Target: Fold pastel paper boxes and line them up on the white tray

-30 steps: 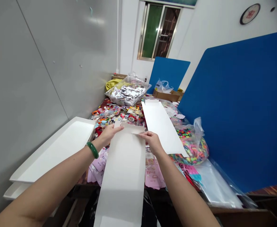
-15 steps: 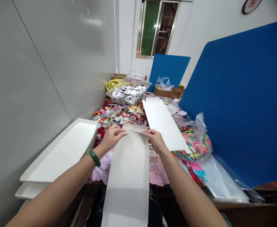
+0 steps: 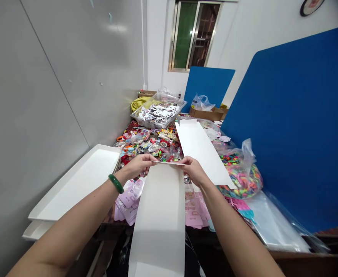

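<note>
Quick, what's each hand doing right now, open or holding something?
Left hand: closed, holding the far end of the white card.
Right hand: closed, holding it too.

On the wrist of your left hand, at eight o'clock, you wear a thick, rounded, glossy green bangle. Your right hand and both forearms are bare. Around six o'clock, your dark clothing shows pale markings.

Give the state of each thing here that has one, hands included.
Left hand: closed, pinching
Right hand: closed, pinching
White card: gripped at far edge
Second card: laid out, unheld
White trays: stacked, open side up
Clear bin: uncovered, holding cutouts
Bulging bag: filled with colourful pieces
</note>
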